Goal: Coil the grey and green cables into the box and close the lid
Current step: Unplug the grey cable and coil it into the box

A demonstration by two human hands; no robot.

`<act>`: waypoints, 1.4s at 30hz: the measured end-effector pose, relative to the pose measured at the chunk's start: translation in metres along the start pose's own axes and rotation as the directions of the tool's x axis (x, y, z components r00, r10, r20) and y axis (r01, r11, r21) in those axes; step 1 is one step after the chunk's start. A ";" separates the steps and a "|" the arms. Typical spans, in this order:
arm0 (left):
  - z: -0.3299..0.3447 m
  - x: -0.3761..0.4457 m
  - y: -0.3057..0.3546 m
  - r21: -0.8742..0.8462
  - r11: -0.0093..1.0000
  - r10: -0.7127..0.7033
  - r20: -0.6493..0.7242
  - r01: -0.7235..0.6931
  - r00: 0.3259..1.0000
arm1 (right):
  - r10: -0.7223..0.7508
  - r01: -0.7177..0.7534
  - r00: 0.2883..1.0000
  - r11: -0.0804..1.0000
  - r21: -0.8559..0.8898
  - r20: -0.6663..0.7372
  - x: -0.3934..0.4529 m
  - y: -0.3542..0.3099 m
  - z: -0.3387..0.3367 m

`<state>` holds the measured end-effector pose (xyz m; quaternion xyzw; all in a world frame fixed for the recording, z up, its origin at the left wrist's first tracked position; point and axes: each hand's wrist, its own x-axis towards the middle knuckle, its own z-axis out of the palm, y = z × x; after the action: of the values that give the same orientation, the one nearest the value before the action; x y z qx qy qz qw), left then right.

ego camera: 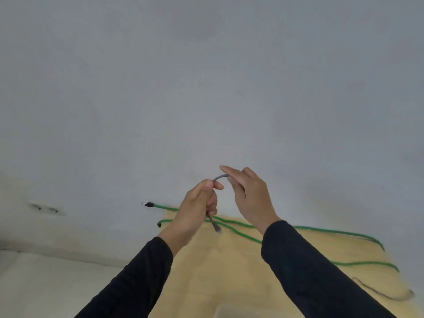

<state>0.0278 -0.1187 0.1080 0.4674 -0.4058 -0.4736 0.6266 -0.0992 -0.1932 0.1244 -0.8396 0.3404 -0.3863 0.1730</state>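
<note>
My left hand (199, 207) grips the grey cable (219, 177) near its end; the plug end (216, 227) hangs below my fist. A short arc of the cable runs from my left thumb to my right hand (250, 196), which pinches it between thumb and fingers. More grey cable (376, 291) lies at the right of the pale wooden table (218, 271). The green cable (332, 231) sprawls in loose loops over the table's far part, one black plug (149, 204) sticking out past the left edge. No box is in view.
A plain grey-white wall fills most of the view behind the table. A wall socket (44, 208) sits low on the left. A light floor or surface (46, 283) shows at the bottom left, beside the table's edge.
</note>
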 end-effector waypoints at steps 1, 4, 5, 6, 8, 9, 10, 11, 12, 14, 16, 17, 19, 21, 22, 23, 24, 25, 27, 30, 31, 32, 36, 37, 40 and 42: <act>0.013 -0.001 0.003 -0.052 0.999 0.005 -0.027 -0.007 1.000 | -0.012 0.013 1.000 1.000 0.012 -0.008 -0.004 0.005 -0.013; 0.050 -0.007 0.007 -0.243 0.970 -0.010 -0.108 -0.017 0.994 | -0.008 0.010 1.000 0.996 0.089 -0.022 -0.026 0.024 -0.051; 0.063 -0.008 0.006 -0.292 0.956 -0.018 -0.124 -0.020 0.992 | -0.010 0.013 1.000 0.993 0.116 -0.027 -0.033 0.029 -0.064; 0.079 -0.011 0.004 -0.329 0.944 -0.028 -0.131 -0.016 0.991 | -0.018 0.022 0.999 0.991 0.131 -0.030 -0.040 0.035 -0.077; 0.115 -0.020 -0.003 -0.381 0.925 -0.067 -0.116 0.018 0.991 | -0.022 0.028 0.999 0.990 0.140 -0.045 -0.049 0.048 -0.101; 0.133 -0.026 -0.005 -0.403 0.914 -0.086 -0.094 0.041 0.992 | -0.016 0.023 0.998 0.990 0.142 -0.053 -0.051 0.053 -0.113; 0.149 -0.031 -0.005 -0.434 0.899 -0.102 -0.068 0.063 0.992 | -0.004 0.011 0.999 0.990 0.143 -0.050 -0.052 0.058 -0.123; 0.162 -0.035 -0.004 -0.475 0.877 -0.112 -0.045 0.078 0.993 | 0.004 0.001 0.999 0.990 0.141 -0.034 -0.053 0.062 -0.134; 0.173 -0.038 0.000 -0.517 0.852 -0.110 -0.031 0.078 0.993 | 0.006 -0.005 1.000 0.990 0.142 -0.007 -0.054 0.065 -0.142; 0.186 -0.038 0.016 -0.588 0.809 -0.070 -0.040 0.033 0.997 | 0.015 -0.026 0.997 0.987 0.158 0.073 -0.058 0.070 -0.155; 0.188 -0.031 0.037 -0.641 0.765 0.001 -0.084 -0.055 0.997 | 0.044 -0.065 0.986 0.990 0.127 0.163 -0.065 0.073 -0.162; 0.185 -0.025 0.050 -0.657 0.747 0.041 -0.110 -0.104 0.993 | 0.049 -0.064 0.978 0.996 0.069 0.203 -0.070 0.074 -0.164; 0.177 -0.012 0.074 -0.645 0.742 0.105 -0.161 -0.185 0.981 | 0.041 -0.024 0.957 0.998 -0.063 0.287 -0.083 0.070 -0.166; 0.174 -0.002 0.086 -0.543 0.807 0.139 -0.208 -0.233 0.968 | 0.002 0.051 0.934 0.989 -0.138 0.356 -0.094 0.057 -0.167; 0.175 0.001 0.086 -0.473 0.848 0.150 -0.219 -0.239 0.964 | -0.030 0.095 0.926 0.983 -0.155 0.375 -0.096 0.048 -0.168; 0.178 0.002 0.083 -0.411 0.882 0.152 -0.213 -0.230 0.965 | -0.057 0.135 0.919 0.975 -0.176 0.389 -0.096 0.040 -0.169; 0.183 0.002 0.078 -0.370 0.904 0.149 -0.196 -0.214 0.969 | -0.084 0.172 0.915 0.966 -0.194 0.395 -0.094 0.032 -0.171; 0.188 -0.001 0.072 -0.352 0.915 0.144 -0.170 -0.197 0.975 | -0.104 0.203 0.911 0.955 -0.215 0.399 -0.090 0.027 -0.174; 0.196 -0.005 0.059 -0.334 0.930 0.124 -0.111 -0.155 0.986 | -0.152 0.267 0.904 0.930 -0.251 0.399 -0.083 0.018 -0.180; 0.199 -0.013 0.044 -0.103 0.990 0.096 -0.021 -0.097 0.995 | -0.172 0.286 0.890 0.932 -0.222 0.422 -0.073 0.009 -0.195; 0.199 -0.018 0.040 0.040 0.994 0.105 0.032 -0.106 0.994 | -0.162 0.257 0.895 0.949 -0.183 0.415 -0.068 0.007 -0.202; 0.199 -0.024 0.036 0.164 0.978 0.119 0.093 -0.133 0.989 | -0.139 0.207 0.908 0.969 -0.133 0.395 -0.061 0.007 -0.209; 0.203 -0.040 0.035 0.248 0.958 0.102 0.183 -0.146 0.978 | -0.001 -0.019 0.946 0.998 0.059 0.323 -0.035 0.013 -0.240; 0.204 -0.041 0.036 0.219 0.966 0.100 0.187 -0.141 0.977 | 0.022 -0.055 0.948 0.994 0.095 0.316 -0.031 0.014 -0.246; 0.202 -0.044 0.041 0.051 0.994 0.086 0.230 -0.100 0.969 | 0.037 -0.090 0.972 0.969 0.228 0.230 -0.025 0.019 -0.258; 0.203 -0.045 0.048 -0.058 0.997 0.071 0.275 -0.057 0.959 | 0.080 -0.135 0.982 0.932 0.337 0.171 -0.023 0.023 -0.258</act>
<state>-0.1651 -0.1104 0.1987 0.3676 -0.4921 -0.5238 0.5902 -0.3184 -0.2006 0.2649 -0.8032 0.2981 -0.3642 0.3653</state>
